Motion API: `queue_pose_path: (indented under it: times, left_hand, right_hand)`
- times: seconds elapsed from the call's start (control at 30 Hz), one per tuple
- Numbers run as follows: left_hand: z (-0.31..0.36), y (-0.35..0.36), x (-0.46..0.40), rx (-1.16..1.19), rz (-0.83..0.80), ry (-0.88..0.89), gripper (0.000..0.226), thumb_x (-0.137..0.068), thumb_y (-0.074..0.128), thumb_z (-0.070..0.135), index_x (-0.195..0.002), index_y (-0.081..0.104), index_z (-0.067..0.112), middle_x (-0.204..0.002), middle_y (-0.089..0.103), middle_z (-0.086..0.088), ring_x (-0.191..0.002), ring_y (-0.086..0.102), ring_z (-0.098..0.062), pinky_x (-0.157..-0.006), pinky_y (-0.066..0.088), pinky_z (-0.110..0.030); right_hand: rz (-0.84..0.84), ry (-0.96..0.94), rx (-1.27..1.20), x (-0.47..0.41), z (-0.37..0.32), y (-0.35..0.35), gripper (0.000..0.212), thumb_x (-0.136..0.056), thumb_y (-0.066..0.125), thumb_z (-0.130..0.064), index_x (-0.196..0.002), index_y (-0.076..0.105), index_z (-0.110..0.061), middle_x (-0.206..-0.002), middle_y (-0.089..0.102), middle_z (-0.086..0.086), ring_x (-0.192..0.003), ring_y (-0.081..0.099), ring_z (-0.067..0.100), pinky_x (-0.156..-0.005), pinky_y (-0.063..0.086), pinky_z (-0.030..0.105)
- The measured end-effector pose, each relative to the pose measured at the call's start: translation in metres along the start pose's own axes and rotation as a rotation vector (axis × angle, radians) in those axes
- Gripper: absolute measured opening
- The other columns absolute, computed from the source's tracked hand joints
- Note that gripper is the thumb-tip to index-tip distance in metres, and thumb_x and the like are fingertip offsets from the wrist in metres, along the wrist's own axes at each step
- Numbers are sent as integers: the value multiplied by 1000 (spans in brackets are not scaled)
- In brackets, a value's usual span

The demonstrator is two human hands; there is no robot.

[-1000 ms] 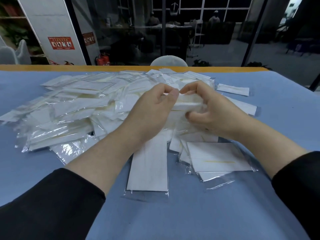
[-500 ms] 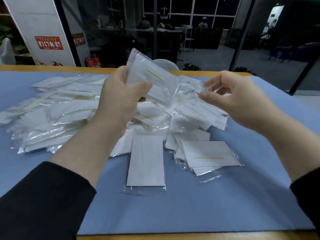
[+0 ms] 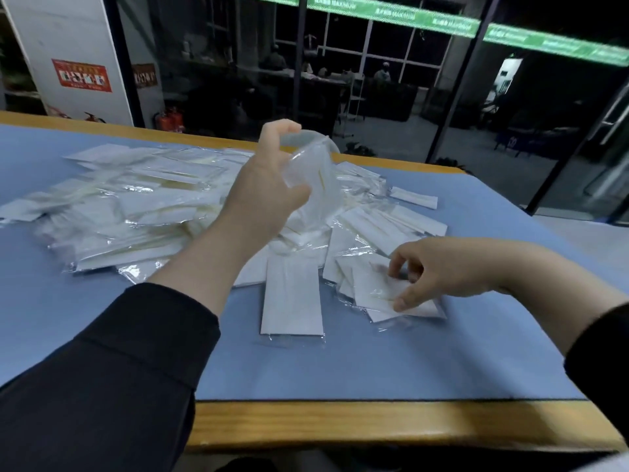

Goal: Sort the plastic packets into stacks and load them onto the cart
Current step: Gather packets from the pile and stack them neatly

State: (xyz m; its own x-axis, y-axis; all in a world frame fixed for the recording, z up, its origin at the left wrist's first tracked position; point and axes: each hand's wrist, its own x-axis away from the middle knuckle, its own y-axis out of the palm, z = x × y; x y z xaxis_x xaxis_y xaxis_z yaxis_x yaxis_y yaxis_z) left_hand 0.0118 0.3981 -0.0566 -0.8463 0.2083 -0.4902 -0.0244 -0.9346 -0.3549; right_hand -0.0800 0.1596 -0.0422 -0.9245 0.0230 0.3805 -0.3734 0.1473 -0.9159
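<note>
At the wooden front edge of the bench (image 3: 374,424), a blue mat (image 3: 340,369) carries a single flat packet (image 3: 292,298) lying alone at 6 o'clock of the heap. At 4 o'clock, the right hand (image 3: 439,270) pinches a packet on a small stack (image 3: 391,294), grip clamped on it. Farther back, the left hand (image 3: 269,185) holds a raised clear packet (image 3: 315,168), fingers curled round it, above the loose pile of packets (image 3: 136,206) spreading toward 10 o'clock.
</note>
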Motion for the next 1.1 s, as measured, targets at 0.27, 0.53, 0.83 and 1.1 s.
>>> queue_pose_path:
  times: [0.27,0.53,0.83,1.1]
  left_hand:
    - [-10,16,-2,276,-58,-215,26,-89,71,7,-114,68,14,-106,74,0,-92,72,-17,-83,57,-35]
    - [-12,15,-8,396,18,-227,22,-89,69,4,-108,69,16,-103,75,-6,-90,75,-21,-76,63,-34]
    - [-13,12,-11,355,74,-206,22,-90,69,9,-108,68,21,-104,74,0,-93,72,-17,-70,60,-24]
    - [-9,11,-7,293,72,-182,19,-91,70,11,-101,67,26,-99,73,1,-89,70,-17,-68,59,-24]
  right_hand:
    - [66,-18,-161,1,5,2,36,-79,81,-43,-108,60,-39,-93,65,-12,-77,59,6,-72,46,25]
    - [9,37,-191,-8,16,0,31,-75,83,-50,-97,69,-34,-98,66,-12,-89,59,11,-82,47,30]
    - [249,110,-446,7,14,-2,48,-81,77,-53,-62,52,-18,-63,50,-6,-64,46,17,-70,45,32]
    - [198,173,-192,-2,-36,13,65,-75,80,-58,-127,58,-26,-109,59,-7,-86,58,9,-77,47,31]
